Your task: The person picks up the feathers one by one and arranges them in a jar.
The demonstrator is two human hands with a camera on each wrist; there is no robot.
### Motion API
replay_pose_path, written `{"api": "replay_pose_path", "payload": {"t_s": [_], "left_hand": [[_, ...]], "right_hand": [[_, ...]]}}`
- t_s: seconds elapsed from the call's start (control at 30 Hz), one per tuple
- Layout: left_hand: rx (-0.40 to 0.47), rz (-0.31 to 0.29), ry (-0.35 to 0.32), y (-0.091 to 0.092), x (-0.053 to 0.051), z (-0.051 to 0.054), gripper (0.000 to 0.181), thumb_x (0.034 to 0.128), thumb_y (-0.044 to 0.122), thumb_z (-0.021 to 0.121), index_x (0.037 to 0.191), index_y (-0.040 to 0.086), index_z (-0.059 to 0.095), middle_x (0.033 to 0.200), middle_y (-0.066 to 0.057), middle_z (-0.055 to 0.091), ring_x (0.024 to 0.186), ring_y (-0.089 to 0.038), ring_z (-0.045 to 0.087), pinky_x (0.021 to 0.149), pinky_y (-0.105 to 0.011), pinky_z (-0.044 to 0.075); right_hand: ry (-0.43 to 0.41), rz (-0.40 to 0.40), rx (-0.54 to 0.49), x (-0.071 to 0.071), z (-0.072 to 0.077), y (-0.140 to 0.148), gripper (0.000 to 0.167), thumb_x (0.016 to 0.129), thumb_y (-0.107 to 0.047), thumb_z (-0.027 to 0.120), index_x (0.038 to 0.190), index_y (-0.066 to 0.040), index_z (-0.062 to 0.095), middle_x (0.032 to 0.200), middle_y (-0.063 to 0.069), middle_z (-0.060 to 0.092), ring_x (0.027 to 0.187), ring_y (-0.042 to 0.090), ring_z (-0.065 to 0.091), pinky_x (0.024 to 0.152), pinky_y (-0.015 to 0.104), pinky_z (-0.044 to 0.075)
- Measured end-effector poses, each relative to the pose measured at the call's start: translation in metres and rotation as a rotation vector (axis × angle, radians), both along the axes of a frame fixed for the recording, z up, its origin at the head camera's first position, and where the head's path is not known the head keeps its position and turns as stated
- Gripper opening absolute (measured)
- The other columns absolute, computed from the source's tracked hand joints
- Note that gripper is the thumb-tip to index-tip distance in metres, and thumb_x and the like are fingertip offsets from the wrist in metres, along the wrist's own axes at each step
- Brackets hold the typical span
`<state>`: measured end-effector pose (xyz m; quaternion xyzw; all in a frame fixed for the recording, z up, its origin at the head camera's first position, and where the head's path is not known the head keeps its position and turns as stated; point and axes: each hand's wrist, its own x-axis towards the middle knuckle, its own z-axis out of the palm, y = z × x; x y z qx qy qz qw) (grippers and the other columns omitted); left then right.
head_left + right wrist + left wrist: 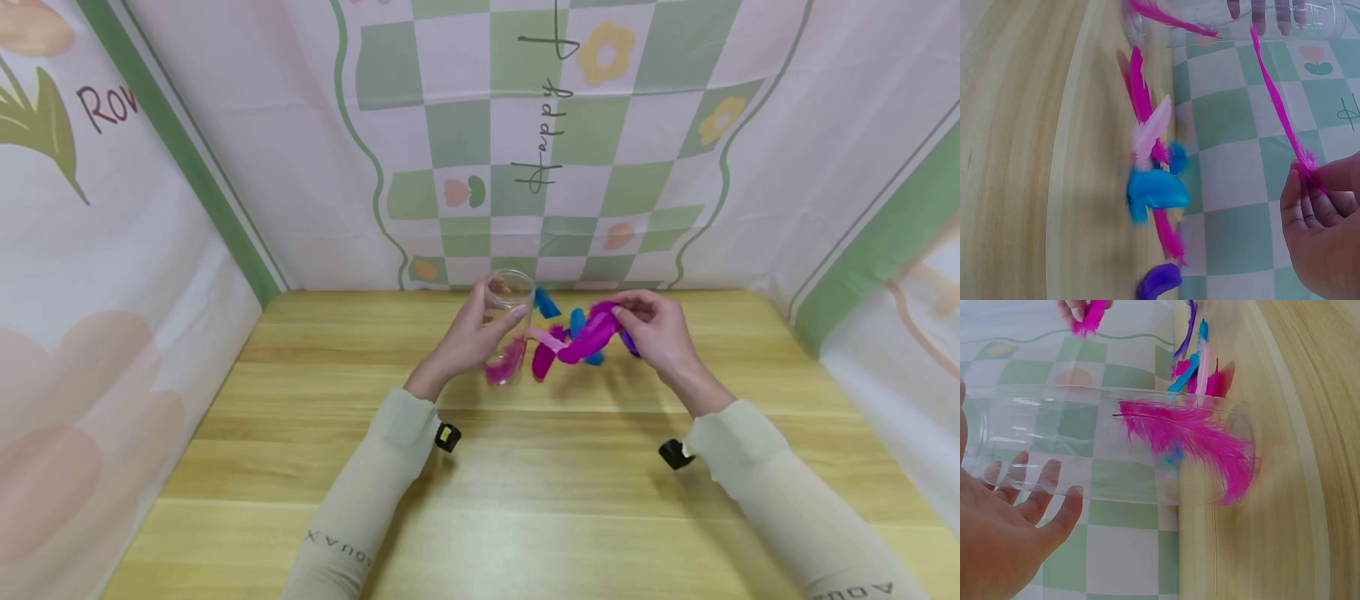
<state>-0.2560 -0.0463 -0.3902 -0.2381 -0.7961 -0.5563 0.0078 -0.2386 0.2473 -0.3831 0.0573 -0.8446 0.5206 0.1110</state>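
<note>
My left hand (480, 327) grips a clear plastic cup (512, 287) upright by its upper part, thumb on the near side. Inside, near the bottom, lies a magenta feather (1191, 437). To the right, my right hand (654, 329) pinches another magenta feather (596, 333) between thumb and fingertips. That feather (1277, 103) is raised above the table, slanting toward the cup. Loose feathers lie under it: a pale pink feather (1154, 128), a blue feather (1159, 187), a purple feather (1159, 281) and a magenta feather (543, 360).
Another blue feather (547, 303) lies behind the cup, close to the back wall. The wooden table (510, 500) ends at a checked cloth backdrop (517, 133), with cloth walls on both sides. Each sleeve cuff has a small black camera (447, 437) on it.
</note>
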Motion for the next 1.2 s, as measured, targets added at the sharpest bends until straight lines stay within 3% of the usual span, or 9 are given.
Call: {"api": "replay_pose_path", "payload": {"t_s": [0.3, 0.53, 0.77, 1.2], "left_hand": [[-0.002, 0.0, 0.0, -0.0001, 0.0002, -0.0001, 0.064, 0.1022, 0.051, 0.058, 0.149, 0.015, 0.032, 0.143, -0.004, 0.047, 0.127, -0.032, 0.052, 0.109, -0.046, 0.045], [0.007, -0.013, 0.005, -0.0005, 0.0002, -0.0011, 0.065, 0.1024, 0.05, 0.058, 0.149, 0.012, 0.032, 0.148, -0.016, 0.045, 0.129, -0.037, 0.05, 0.109, -0.048, 0.044], [0.004, -0.001, 0.006, 0.0003, 0.0005, 0.0002, 0.065, 0.1026, 0.048, 0.059, 0.15, 0.013, 0.031, 0.146, -0.011, 0.046, 0.126, -0.024, 0.051, 0.108, -0.046, 0.045], [0.008, -0.003, 0.005, 0.0005, 0.0007, 0.0005, 0.065, 0.1034, 0.044, 0.059, 0.151, 0.011, 0.03, 0.149, -0.017, 0.044, 0.126, -0.025, 0.05, 0.109, -0.05, 0.045]], "right_hand": [[0.027, -0.014, -0.051, -0.0036, 0.0002, 0.0016, 0.029, 0.1, -0.01, 0.066, 0.123, 0.007, 0.067, 0.099, 0.007, 0.071, 0.082, -0.001, 0.067, 0.07, 0.013, 0.054], [0.011, -0.013, -0.105, -0.0009, 0.0017, 0.0004, 0.031, 0.099, -0.013, 0.069, 0.121, 0.008, 0.065, 0.089, -0.009, 0.071, 0.077, 0.002, 0.069, 0.066, 0.015, 0.056], [-0.011, -0.021, -0.126, -0.0025, 0.0036, 0.0016, 0.033, 0.098, -0.015, 0.07, 0.121, 0.008, 0.064, 0.089, -0.008, 0.073, 0.071, 0.002, 0.068, 0.061, 0.018, 0.056], [0.02, -0.01, -0.132, -0.0026, 0.0038, -0.0003, 0.029, 0.098, -0.014, 0.071, 0.115, 0.008, 0.067, 0.085, -0.007, 0.074, 0.07, 0.004, 0.069, 0.061, 0.019, 0.057]]}}
